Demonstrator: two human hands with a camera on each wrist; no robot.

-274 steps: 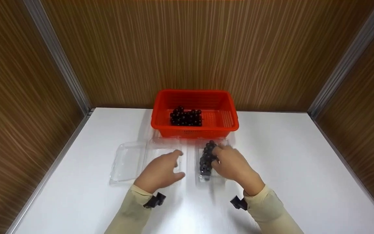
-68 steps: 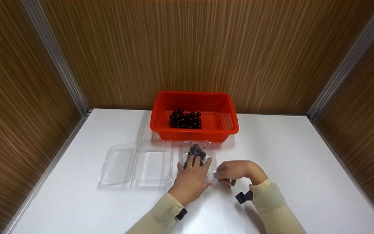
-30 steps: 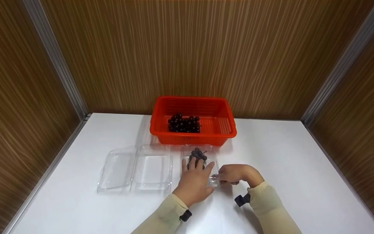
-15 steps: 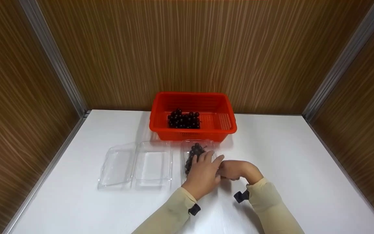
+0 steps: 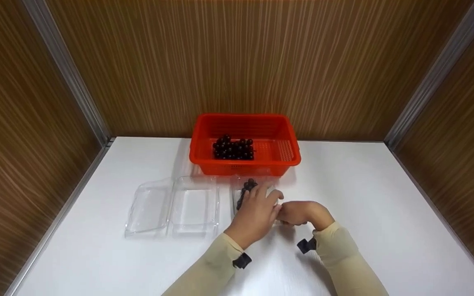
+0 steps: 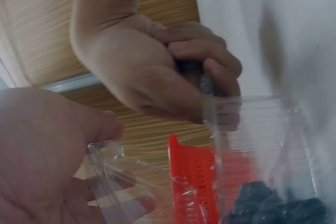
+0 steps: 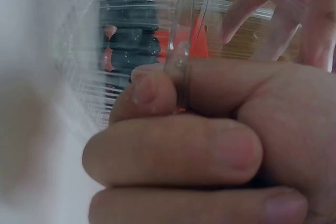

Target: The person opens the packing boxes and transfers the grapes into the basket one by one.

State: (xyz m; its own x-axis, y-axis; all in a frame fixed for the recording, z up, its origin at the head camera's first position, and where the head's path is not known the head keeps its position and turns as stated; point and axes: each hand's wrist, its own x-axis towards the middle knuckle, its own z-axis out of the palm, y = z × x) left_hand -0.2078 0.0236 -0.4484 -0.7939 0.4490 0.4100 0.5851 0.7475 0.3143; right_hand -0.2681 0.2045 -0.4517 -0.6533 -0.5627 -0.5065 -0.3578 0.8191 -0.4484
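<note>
Here, a white surface (image 5: pixel 364 205) carries three containers. Against its far edge stands a red slotted basket (image 5: pixel 288 158) holding a bunch of dark grapes (image 5: pixel 233 149) in its left half. Just in front of the basket sits a small clear plastic box (image 5: pixel 237 196), see-through and thinly ribbed, with a second bunch of dark grapes (image 5: pixel 246 190) inside, showing through its wall. To the left of that lies another clear box (image 5: pixel 171 207), opened flat with lid and tray side by side, with nothing in it.

Both hands meet at the small box. The left hand (image 5: pixel 255 216) lies over its top, fingers fairly straight, touching the lid. The right hand (image 5: pixel 300 213) is curled at the box's right near corner, thumb and forefinger pinching the clear plastic rim (plainest in the right wrist view) (image 7: pixel 181 85). Both sleeves are beige.
</note>
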